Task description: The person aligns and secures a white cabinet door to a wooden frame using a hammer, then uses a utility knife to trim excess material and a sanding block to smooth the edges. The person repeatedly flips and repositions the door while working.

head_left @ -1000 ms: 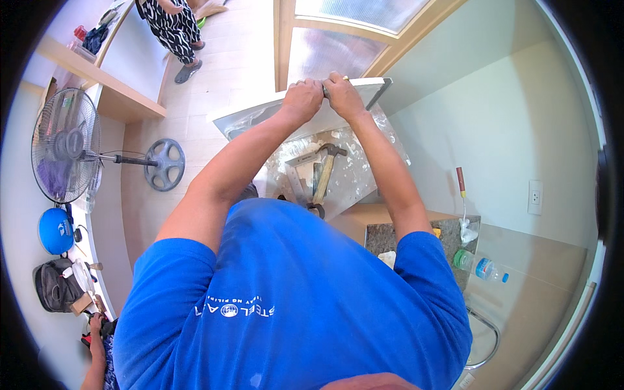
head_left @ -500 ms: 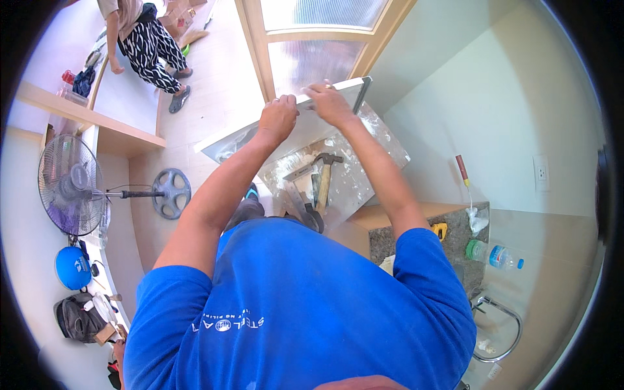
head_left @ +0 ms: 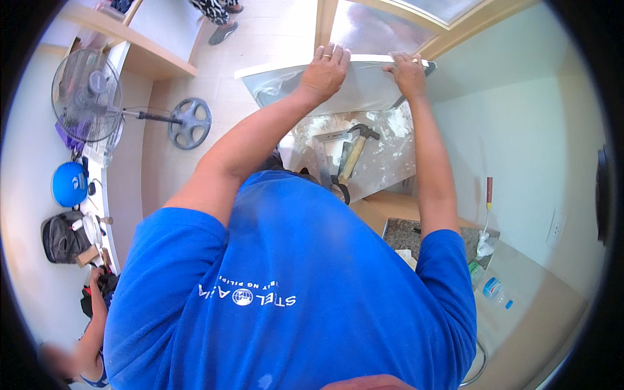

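The white panel (head_left: 364, 90) is at the far side of the work board (head_left: 393, 138), standing on its long edge and a bit tilted, as it seems; on its near face there is wrinkled clear film, at least toward the left end. L hand (head_left: 324, 77) lies on the panel's upper edge w/ fingers straight and spread, reaching over the rim, so it is prob. steadying and not clamping. R hand (head_left: 409, 78) is near the other end, w/ fingers bent over the same edge and thumb on the near face; how firmly it grips, I cannot tell. The hands are set well apart, prob. b/c two distant supports resist twisting better than one. On the board, which has many white splashes, lie a hammer (head_left: 353, 159), a metal square (head_left: 323, 158) and a dark flat tool (head_left: 344, 155) btw. them, all on the person's side of the panel, prob. for easy reach. To the right, on the stone counter (head_left: 404, 230), a red-handled tool (head_left: 489, 190) has white paste at its lower end; a plastic bottle (head_left: 495, 291) is nearby. To the left there is a fan (head_left: 88, 94), its head facing approx. the work area, maybe for cooling. A co-worker's hand (head_left: 96, 273) is at lower left, near a black bag (head_left: 65, 238).
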Tool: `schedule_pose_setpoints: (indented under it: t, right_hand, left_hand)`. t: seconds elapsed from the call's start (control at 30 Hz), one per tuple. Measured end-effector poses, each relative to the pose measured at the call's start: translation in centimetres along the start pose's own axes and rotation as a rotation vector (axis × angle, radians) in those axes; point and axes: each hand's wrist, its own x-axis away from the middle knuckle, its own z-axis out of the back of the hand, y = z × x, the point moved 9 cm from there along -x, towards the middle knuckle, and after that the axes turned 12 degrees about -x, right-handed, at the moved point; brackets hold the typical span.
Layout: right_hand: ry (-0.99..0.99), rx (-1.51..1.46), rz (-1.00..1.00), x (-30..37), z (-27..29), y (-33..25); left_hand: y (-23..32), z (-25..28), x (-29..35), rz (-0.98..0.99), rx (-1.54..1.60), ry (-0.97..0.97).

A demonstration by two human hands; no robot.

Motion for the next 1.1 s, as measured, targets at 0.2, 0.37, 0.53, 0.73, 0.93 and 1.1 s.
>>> schedule_pose_setpoints:
  t: [0.2, 0.37, 0.53, 0.73, 0.93, 1.1]
  right_hand:
    - [0.028, -0.050, -0.009, 0.0, -0.1, 0.2]
    - [0.023, -0.029, -0.025, 0.6, -0.2, 0.6]
    - [0.061, -0.055, -0.014, 1.0, 0.0, 0.3]
    - [-0.084, -0.039, -0.125, 1.0, 0.1, -0.2]
    - [-0.180, -0.111, 0.127, -0.6, -2.7, -12.3]
    - [-0.044, -0.621, 0.168, -4.5, -5.1, -21.6]
  left_hand:
    - [-6.7, 0.1, 6.7, 0.135, 0.009, -0.034]
    - [-10.2, 0.6, 10.4, 0.278, -0.009, -0.117]
    - [-12.7, 2.4, 13.2, 0.376, 0.010, -0.173]
    - [-15.0, 2.2, 15.7, 0.475, 0.157, -0.177]
    - [-18.6, -2.0, 16.6, 0.674, 1.183, -0.159]
    - [-20.7, -3.8, 16.2, 0.760, 1.367, -0.178]
